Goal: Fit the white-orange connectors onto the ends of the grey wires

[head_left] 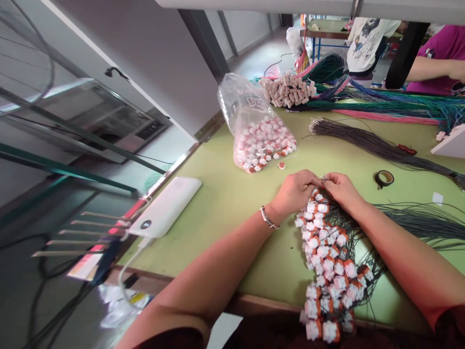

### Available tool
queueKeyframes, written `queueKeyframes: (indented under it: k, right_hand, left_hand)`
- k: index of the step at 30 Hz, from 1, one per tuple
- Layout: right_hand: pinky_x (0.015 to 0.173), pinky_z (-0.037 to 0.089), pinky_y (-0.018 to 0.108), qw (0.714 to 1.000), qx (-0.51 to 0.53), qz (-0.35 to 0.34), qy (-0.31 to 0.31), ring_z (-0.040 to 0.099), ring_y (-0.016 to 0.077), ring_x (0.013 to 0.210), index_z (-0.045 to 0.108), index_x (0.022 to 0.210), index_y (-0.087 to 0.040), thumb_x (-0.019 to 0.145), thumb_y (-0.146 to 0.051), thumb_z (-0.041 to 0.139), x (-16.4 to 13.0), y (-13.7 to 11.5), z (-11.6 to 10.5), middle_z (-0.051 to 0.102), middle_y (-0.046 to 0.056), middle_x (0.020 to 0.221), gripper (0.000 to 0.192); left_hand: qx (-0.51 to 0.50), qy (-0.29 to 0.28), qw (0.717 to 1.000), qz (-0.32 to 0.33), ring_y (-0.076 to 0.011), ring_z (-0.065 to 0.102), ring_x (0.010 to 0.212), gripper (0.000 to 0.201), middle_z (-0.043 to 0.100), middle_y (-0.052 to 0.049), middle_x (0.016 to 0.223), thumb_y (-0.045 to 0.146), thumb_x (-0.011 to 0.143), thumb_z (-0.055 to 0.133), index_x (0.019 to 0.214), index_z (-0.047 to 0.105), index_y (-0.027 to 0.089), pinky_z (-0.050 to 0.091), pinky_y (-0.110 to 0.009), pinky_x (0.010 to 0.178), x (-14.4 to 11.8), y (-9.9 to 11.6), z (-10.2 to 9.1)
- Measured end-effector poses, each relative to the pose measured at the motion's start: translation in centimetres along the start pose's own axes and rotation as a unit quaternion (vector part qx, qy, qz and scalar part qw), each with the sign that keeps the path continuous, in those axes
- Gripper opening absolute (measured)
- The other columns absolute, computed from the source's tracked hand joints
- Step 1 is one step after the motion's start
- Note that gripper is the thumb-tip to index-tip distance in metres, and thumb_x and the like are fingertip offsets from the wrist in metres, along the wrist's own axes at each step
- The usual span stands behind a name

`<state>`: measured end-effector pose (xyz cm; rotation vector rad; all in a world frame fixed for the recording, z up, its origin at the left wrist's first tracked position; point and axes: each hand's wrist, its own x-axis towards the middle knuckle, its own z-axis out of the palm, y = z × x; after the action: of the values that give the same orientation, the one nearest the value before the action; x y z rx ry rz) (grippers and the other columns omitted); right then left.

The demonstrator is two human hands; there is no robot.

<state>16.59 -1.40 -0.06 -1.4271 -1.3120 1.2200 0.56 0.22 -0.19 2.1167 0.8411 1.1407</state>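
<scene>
Over the middle of the table, my left hand (296,191) is closed in a pinch on a small connector, mostly hidden by the fingers. Close against it, my right hand (343,188) pinches a thin dark wire, whose pale end shows by the fingertips. Below both hands lies a pile of white-and-orange connectors (323,257) attached to dark wires (403,218), which run off to the right under my right forearm. A clear plastic bag (261,131) of loose connectors stands beyond my left hand. One loose connector (281,165) lies beside the bag.
A white power bank (165,206) with a cable lies along the left edge. At right are black tape (384,179), a bundle of dark wires (363,140) and a red-handled tool (406,149). Coloured harnesses (381,102) cross the back. Other people (439,60) are beyond.
</scene>
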Motion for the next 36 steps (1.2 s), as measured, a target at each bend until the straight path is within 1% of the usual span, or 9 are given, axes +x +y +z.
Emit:
queueKeyframes:
  k: [5,9,12,15,18,21,23,29,36]
  right_hand:
    - [0.047,0.026,0.024,1.0,-0.022,0.014,0.014,0.033,0.0085,0.048,0.051,0.057,-0.019,0.062,-0.034,0.054,0.2,-0.3,-0.1,0.042,-0.006,0.048,0.016]
    - [0.048,0.029,0.024,0.999,-0.028,0.016,0.013,0.036,0.0093,0.049,0.052,0.059,-0.019,0.064,-0.035,0.056,0.3,0.0,-0.1,0.045,-0.005,0.049,0.017]
    - [0.051,0.032,0.025,0.995,-0.077,-0.053,0.027,0.04,0.011,0.052,0.055,0.067,-0.019,0.067,-0.036,0.057,0.0,0.2,0.0,0.051,-0.003,0.055,0.017]
    - [0.055,0.032,0.026,0.971,-0.181,-0.145,0.057,0.039,0.0117,0.053,0.058,0.07,-0.019,0.074,-0.033,0.055,-0.5,0.1,0.1,0.05,-0.002,0.056,0.014]
    - [0.056,0.03,0.027,0.951,-0.243,-0.174,0.076,0.039,0.0128,0.053,0.059,0.07,-0.02,0.076,-0.031,0.053,-0.8,0.0,0.2,0.049,-0.001,0.055,0.013]
    - [0.055,0.029,0.027,0.949,-0.262,-0.16,0.077,0.04,0.0136,0.053,0.058,0.07,-0.021,0.075,-0.03,0.053,-0.7,-0.1,0.2,0.049,-0.001,0.054,0.011]
    - [0.054,0.028,0.027,0.956,-0.248,-0.144,0.067,0.04,0.0136,0.052,0.056,0.068,-0.021,0.074,-0.03,0.053,-0.5,-0.1,0.2,0.048,-0.001,0.053,0.01]
    - [0.05,0.03,0.025,0.994,-0.094,-0.056,0.024,0.039,0.0115,0.051,0.053,0.062,-0.02,0.068,-0.032,0.051,-0.2,-0.4,0.1,0.048,-0.002,0.053,0.014]
    - [0.046,0.028,0.024,0.999,0.015,0.047,0.023,0.037,0.0087,0.047,0.056,0.06,-0.018,0.061,-0.032,0.056,0.0,-0.6,-0.1,0.046,-0.005,0.048,0.014]
  left_hand:
    - [-0.082,0.011,0.99,-0.11,-0.0142,0.064,0.076,0.009,0.069,-0.005,0.081,0.014,0.076,0.06,0.08,0.068,0.016,0.053,-0.029,0.075,0.0,-0.4,0.3]
    - [-0.189,0.054,0.959,-0.203,-0.0136,0.063,0.073,0.017,0.069,-0.004,0.08,0.02,0.07,0.07,0.085,0.066,0.014,0.053,-0.026,0.071,0.0,-0.6,0.4]
    - [-0.22,0.05,0.939,-0.259,-0.0118,0.061,0.066,0.015,0.069,-0.003,0.074,0.026,0.071,0.07,0.079,0.067,0.014,0.051,-0.025,0.064,0.1,-0.5,0.1]
    - [-0.252,0.047,0.92,-0.298,-0.01,0.058,0.06,0.016,0.068,-0.002,0.07,0.028,0.071,0.07,0.077,0.067,0.013,0.049,-0.023,0.059,0.3,-0.3,-0.2]
    - [-0.3,0.044,0.902,-0.309,-0.0095,0.058,0.06,0.017,0.068,-0.002,0.069,0.027,0.068,0.073,0.076,0.068,0.012,0.049,-0.023,0.06,0.4,-0.2,-0.2]
    - [-0.333,0.041,0.888,-0.316,-0.0097,0.06,0.063,0.018,0.069,-0.002,0.07,0.024,0.065,0.076,0.076,0.069,0.012,0.05,-0.023,0.063,0.3,-0.2,-0.1]
    - [-0.341,0.044,0.883,-0.319,-0.0103,0.061,0.064,0.019,0.07,-0.003,0.072,0.023,0.063,0.077,0.076,0.069,0.013,0.051,-0.023,0.065,0.2,-0.1,0.0]
    - [-0.356,0.053,0.881,-0.308,-0.0103,0.061,0.064,0.021,0.069,-0.002,0.069,0.025,0.061,0.08,0.073,0.068,0.013,0.051,-0.025,0.067,0.1,-0.2,0.2]
    - [-0.354,0.045,0.884,-0.301,-0.0107,0.061,0.064,0.022,0.069,-0.002,0.07,0.027,0.061,0.08,0.073,0.067,0.013,0.05,-0.026,0.067,0.0,-0.8,0.1]
